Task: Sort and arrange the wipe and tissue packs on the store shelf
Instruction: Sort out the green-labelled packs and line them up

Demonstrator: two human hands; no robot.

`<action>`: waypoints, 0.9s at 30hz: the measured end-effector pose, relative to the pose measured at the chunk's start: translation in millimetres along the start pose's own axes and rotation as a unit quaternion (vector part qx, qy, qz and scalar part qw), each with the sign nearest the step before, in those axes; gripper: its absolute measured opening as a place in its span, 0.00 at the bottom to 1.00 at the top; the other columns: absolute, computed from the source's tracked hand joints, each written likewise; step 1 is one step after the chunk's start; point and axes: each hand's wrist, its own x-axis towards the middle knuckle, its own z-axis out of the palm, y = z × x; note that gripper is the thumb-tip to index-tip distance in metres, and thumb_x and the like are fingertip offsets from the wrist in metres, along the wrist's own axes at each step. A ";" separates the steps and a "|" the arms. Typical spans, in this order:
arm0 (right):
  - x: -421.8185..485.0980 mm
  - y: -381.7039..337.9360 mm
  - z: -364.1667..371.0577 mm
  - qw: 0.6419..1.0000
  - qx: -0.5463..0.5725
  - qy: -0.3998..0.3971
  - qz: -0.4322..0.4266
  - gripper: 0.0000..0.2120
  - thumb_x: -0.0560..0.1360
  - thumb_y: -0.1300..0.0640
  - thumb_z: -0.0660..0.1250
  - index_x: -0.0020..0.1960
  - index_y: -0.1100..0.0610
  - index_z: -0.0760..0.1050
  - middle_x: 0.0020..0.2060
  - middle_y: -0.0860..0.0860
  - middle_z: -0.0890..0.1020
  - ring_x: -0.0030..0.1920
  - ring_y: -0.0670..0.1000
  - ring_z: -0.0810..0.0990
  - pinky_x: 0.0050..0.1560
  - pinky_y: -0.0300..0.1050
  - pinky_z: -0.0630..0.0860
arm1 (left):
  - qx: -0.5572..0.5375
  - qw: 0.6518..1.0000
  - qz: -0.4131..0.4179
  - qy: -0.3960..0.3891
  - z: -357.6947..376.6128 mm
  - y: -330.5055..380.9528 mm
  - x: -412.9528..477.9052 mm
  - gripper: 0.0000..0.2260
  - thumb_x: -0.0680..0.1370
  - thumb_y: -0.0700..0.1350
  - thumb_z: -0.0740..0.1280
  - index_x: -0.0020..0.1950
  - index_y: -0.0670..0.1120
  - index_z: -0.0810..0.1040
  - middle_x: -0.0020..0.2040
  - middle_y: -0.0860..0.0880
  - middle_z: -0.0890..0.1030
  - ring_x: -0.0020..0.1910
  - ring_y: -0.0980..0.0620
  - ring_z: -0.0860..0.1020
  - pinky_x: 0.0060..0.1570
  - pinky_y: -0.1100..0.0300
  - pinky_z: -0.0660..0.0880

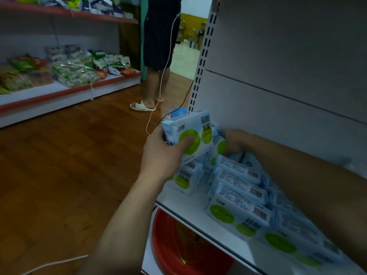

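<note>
My left hand grips a light-blue wipe pack with green circles, thumb pressed on its front, lifted above the left end of the white shelf. My right hand reaches behind that pack into the pile, its fingers hidden among the packs; I cannot tell whether it holds one. A row of several matching wipe packs lies along the shelf toward the right, barcodes up. One more pack sits below my left hand.
A red plastic basin sits on the level below. A person in dark shorts and slippers stands in the aisle, a white cord hanging beside them. Across the wooden floor a red-edged shelf holds snack bags.
</note>
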 end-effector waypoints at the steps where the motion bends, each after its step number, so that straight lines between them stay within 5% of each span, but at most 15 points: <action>1: -7.4 0.4 -5.2 1.000 0.006 0.009 0.005 0.27 0.66 0.46 0.76 0.58 0.59 0.73 0.54 0.55 0.77 0.51 0.56 0.77 0.49 0.46 0.75 | 0.000 1.000 -0.001 0.000 -0.4 -0.4 -0.1 0.14 0.72 0.47 0.75 0.56 0.54 0.79 0.47 0.56 0.84 0.44 0.60 0.83 0.38 0.63 0.80; 5: -41.1 12.5 -35.7 0.996 0.011 0.085 0.009 0.34 0.65 0.47 0.77 0.65 0.56 0.67 0.59 0.55 0.76 0.54 0.57 0.76 0.48 0.46 0.73 | -0.017 1.000 -0.010 0.006 -1.3 2.1 1.1 0.13 0.72 0.48 0.75 0.55 0.53 0.79 0.46 0.54 0.85 0.41 0.58 0.84 0.34 0.64 0.79; 8: -84.7 25.3 -69.4 0.983 0.012 0.184 0.004 0.31 0.66 0.47 0.76 0.66 0.52 0.69 0.60 0.57 0.78 0.56 0.58 0.77 0.50 0.47 0.74 | -0.032 0.999 -0.019 0.009 1.0 4.4 0.2 0.12 0.72 0.48 0.75 0.55 0.52 0.79 0.45 0.54 0.85 0.41 0.57 0.84 0.33 0.64 0.78; 10: -119.9 34.7 -82.1 0.957 0.120 0.266 0.003 0.36 0.67 0.48 0.76 0.70 0.49 0.66 0.61 0.55 0.78 0.57 0.57 0.78 0.51 0.48 0.75 | -0.051 0.998 -0.028 0.010 4.0 6.3 -1.5 0.12 0.72 0.48 0.75 0.54 0.51 0.80 0.44 0.54 0.85 0.42 0.56 0.84 0.36 0.61 0.79; 12: -157.0 32.0 -77.6 0.873 0.357 0.332 -0.010 0.40 0.67 0.51 0.77 0.73 0.44 0.61 0.57 0.47 0.79 0.48 0.49 0.82 0.42 0.47 0.79 | -0.075 0.996 -0.044 0.008 8.4 9.3 -2.4 0.12 0.73 0.48 0.74 0.54 0.49 0.80 0.45 0.52 0.86 0.43 0.52 0.85 0.39 0.56 0.80; 15: -191.8 12.0 -40.9 0.652 0.696 0.294 -0.064 0.32 0.67 0.55 0.75 0.67 0.45 0.66 0.47 0.48 0.82 0.34 0.50 0.82 0.24 0.42 0.76 | -0.112 0.991 -0.070 -0.013 22.0 16.4 -8.2 0.15 0.71 0.50 0.73 0.55 0.48 0.80 0.46 0.49 0.86 0.45 0.47 0.85 0.45 0.46 0.81; 18: -202.1 -9.0 -6.2 0.485 0.849 0.196 -0.072 0.21 0.69 0.56 0.70 0.61 0.57 0.72 0.40 0.55 0.83 0.29 0.52 0.80 0.28 0.44 0.79 | -0.117 0.990 -0.068 -0.043 39.4 22.7 -18.5 0.19 0.68 0.54 0.71 0.55 0.47 0.80 0.47 0.48 0.86 0.47 0.48 0.84 0.47 0.46 0.81; 20: -202.3 -20.2 9.2 0.419 0.894 0.153 -0.035 0.15 0.72 0.58 0.69 0.58 0.59 0.75 0.38 0.56 0.83 0.29 0.51 0.81 0.31 0.44 0.80 | -0.129 0.988 -0.059 -0.058 50.5 25.2 -26.8 0.18 0.68 0.54 0.70 0.55 0.48 0.80 0.48 0.50 0.86 0.46 0.50 0.84 0.42 0.54 0.80; 22: -198.7 -26.5 21.2 0.430 0.890 0.155 0.006 0.12 0.75 0.55 0.68 0.57 0.58 0.77 0.41 0.55 0.85 0.33 0.51 0.82 0.30 0.43 0.78 | -0.121 0.989 -0.051 -0.065 59.6 27.2 -33.3 0.15 0.71 0.53 0.69 0.55 0.47 0.80 0.44 0.54 0.86 0.43 0.55 0.84 0.37 0.59 0.80; 25: -190.5 -28.3 35.6 0.554 0.804 0.208 0.061 0.13 0.72 0.46 0.70 0.52 0.52 0.79 0.45 0.51 0.85 0.43 0.53 0.84 0.34 0.45 0.75 | -0.104 0.992 -0.054 -0.049 64.2 27.9 -34.2 0.06 0.77 0.51 0.66 0.46 0.48 0.77 0.34 0.57 0.83 0.36 0.60 0.82 0.40 0.56 0.80; 27: -190.7 -27.5 38.4 0.581 0.780 0.223 0.069 0.13 0.71 0.44 0.70 0.50 0.51 0.80 0.44 0.49 0.85 0.44 0.53 0.83 0.37 0.46 0.75 | -0.123 0.988 -0.061 -0.066 64.3 28.7 -32.4 0.12 0.77 0.54 0.63 0.51 0.48 0.78 0.43 0.51 0.86 0.42 0.56 0.84 0.46 0.51 0.81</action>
